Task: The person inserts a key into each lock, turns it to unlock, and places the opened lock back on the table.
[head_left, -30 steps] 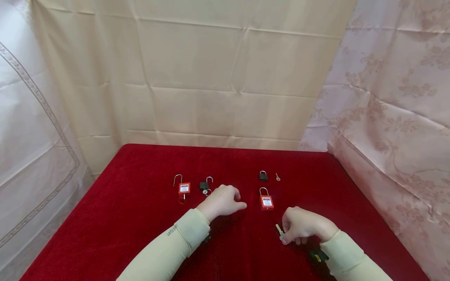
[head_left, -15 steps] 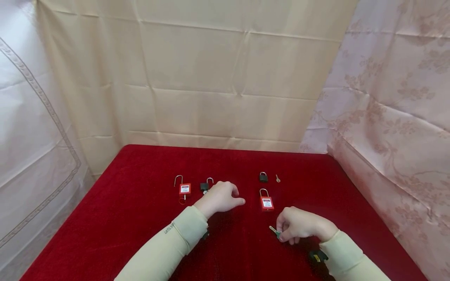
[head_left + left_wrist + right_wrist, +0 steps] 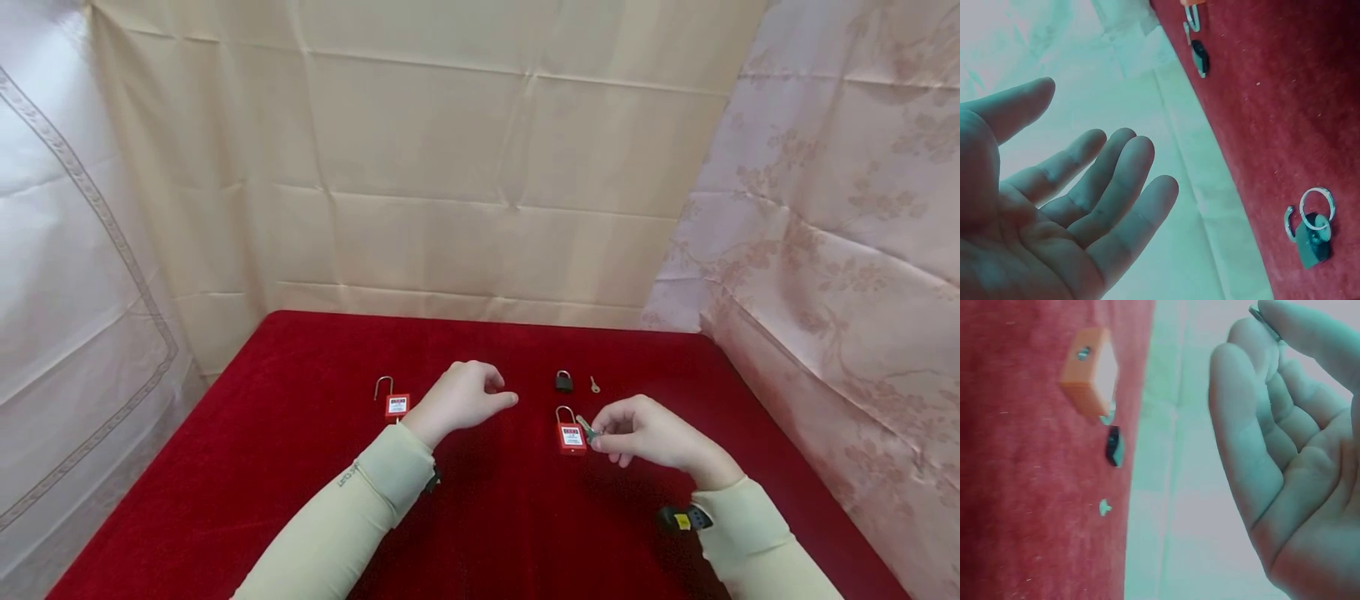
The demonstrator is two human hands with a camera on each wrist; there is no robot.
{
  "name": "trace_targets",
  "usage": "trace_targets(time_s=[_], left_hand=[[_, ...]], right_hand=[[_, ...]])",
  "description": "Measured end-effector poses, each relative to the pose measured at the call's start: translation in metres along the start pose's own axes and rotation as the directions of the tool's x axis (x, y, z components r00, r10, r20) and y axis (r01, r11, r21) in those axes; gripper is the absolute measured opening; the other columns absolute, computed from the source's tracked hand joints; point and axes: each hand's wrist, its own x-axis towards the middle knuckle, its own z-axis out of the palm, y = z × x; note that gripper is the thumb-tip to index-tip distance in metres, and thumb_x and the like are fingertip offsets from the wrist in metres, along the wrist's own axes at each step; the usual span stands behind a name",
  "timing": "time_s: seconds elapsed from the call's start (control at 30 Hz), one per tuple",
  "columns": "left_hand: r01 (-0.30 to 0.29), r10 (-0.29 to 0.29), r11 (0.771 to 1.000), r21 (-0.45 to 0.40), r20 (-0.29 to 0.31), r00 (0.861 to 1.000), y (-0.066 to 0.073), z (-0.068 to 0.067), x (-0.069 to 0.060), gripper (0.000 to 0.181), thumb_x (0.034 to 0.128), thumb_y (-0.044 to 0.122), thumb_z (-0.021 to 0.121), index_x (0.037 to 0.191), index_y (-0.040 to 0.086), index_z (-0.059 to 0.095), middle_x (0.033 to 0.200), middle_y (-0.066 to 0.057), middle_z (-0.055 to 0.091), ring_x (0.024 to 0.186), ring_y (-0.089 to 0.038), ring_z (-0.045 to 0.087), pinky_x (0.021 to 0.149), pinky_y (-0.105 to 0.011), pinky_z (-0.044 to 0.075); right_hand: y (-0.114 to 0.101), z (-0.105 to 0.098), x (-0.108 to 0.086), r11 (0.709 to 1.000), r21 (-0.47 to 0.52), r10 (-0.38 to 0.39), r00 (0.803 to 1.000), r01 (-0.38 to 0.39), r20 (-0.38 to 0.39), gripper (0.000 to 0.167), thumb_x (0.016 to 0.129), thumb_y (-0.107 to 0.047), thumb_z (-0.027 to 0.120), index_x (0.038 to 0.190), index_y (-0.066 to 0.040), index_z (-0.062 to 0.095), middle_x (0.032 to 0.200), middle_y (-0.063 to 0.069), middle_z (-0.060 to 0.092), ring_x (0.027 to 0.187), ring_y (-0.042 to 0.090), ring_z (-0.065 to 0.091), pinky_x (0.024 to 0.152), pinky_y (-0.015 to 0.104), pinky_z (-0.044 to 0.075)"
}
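A small metal key (image 3: 587, 428) is pinched between thumb and fingers of my right hand (image 3: 648, 433), just right of a red padlock (image 3: 572, 437) with a white label and a closed shackle. In the right wrist view only an edge of the key (image 3: 1265, 322) shows at the fingertips. My left hand (image 3: 461, 398) hovers over the middle of the table, fingers loosely bent and holding nothing. It hides a dark padlock in the head view; the left wrist view shows that padlock (image 3: 1314, 244) with its shackle open and a ring and key attached.
A red padlock (image 3: 397, 406) with an open shackle lies on the left of the red cloth-covered table (image 3: 300, 467). At the back right lie a closed dark padlock (image 3: 563, 382) and a small key (image 3: 595, 385). Hanging cloths surround the table.
My right hand has moved forward with the key, up beside the red padlock. The left hand has lifted slightly forward and now covers the open dark padlock in the head view.
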Motion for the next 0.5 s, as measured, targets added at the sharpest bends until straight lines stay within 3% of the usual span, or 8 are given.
trace_targets(time_s=[0.2,0.5], left_hand=[[0.001,-0.002,1.0,-0.015,-0.021,1.0,0.0003,-0.0059,-0.0011,0.03,0.0942,0.036,0.072,0.11,0.01,0.074,0.101,0.0,0.071,0.087,-0.014,0.064,0.08,-0.035,0.055],[0.001,-0.002,1.0,-0.018,-0.018,1.0,0.0008,-0.0041,-0.0009,0.03,0.0939,0.035,0.072,0.109,0.009,0.075,0.101,-0.001,0.071,0.086,-0.014,0.065,0.08,-0.035,0.055]], right_hand=[[-0.0031,-0.0082,0.0025,0.998,0.067,-0.012,0.996,0.018,-0.088,0.012,0.093,-0.012,0.075,0.097,0.0,0.072,0.077,0.009,0.065,0.065,0.025,0.067,0.06,0.039,0.061],[0.0012,-0.008,0.0086,0.995,0.094,-0.035,0.993,0.047,-0.117,0.012,0.093,-0.011,0.075,0.097,0.0,0.072,0.077,0.009,0.066,0.063,0.026,0.067,0.06,0.04,0.061]])
